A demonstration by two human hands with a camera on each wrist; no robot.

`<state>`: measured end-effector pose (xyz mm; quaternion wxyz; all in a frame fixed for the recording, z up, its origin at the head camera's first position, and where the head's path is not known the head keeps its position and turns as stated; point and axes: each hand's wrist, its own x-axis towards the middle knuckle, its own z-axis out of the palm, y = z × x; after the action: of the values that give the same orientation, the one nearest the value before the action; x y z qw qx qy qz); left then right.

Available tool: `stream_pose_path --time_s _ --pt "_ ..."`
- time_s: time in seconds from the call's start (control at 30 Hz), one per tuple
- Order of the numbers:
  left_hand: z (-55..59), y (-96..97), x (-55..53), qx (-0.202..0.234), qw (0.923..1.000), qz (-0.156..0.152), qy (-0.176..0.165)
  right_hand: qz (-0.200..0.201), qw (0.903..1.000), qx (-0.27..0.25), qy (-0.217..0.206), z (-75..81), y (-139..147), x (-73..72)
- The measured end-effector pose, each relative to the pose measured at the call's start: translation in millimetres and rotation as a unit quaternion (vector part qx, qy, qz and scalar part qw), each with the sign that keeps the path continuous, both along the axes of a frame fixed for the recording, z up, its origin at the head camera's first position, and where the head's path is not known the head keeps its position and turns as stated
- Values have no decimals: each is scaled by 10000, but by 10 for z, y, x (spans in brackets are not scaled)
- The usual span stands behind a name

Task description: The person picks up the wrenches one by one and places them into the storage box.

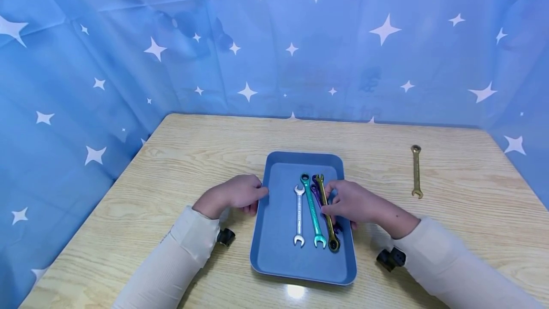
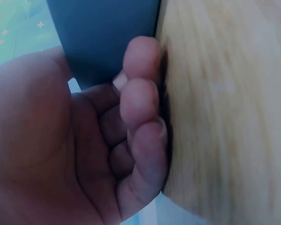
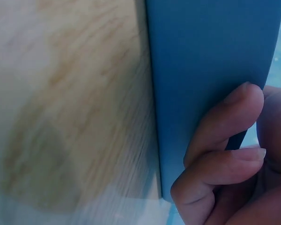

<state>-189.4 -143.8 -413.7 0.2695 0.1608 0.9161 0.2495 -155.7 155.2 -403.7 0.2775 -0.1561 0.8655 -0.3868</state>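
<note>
A blue-grey tray lies on the table with several wrenches in it. My left hand holds the tray's left rim, thumb over the edge and fingers curled outside against the wall. Inside, my right hand pinches a gold combination wrench between thumb and fingers, while its other fingers hang outside the right wall. Partly hidden beneath the gold wrench are purple wrenches. A teal combination wrench and a silver open-end wrench lie to its left.
Another gold combination wrench lies on the wooden table, right of the tray. Behind the table hangs a blue cloth with white stars. Each wrist carries a small black camera.
</note>
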Motion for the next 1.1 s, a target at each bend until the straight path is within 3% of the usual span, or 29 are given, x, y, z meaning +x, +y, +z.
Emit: stream_pose_path --time_s 0.4,0.87,1.1 --pt "-4 -3 7 47 10000 -4 9 -86 9994 312 81 -1 -58 7" --pt "-3 0 4 26 10000 -20 17 -169 9959 729 517 -34 -108 23" --pt "-5 -4 5 27 10000 -18 21 -48 9971 412 637 -30 -45 51"
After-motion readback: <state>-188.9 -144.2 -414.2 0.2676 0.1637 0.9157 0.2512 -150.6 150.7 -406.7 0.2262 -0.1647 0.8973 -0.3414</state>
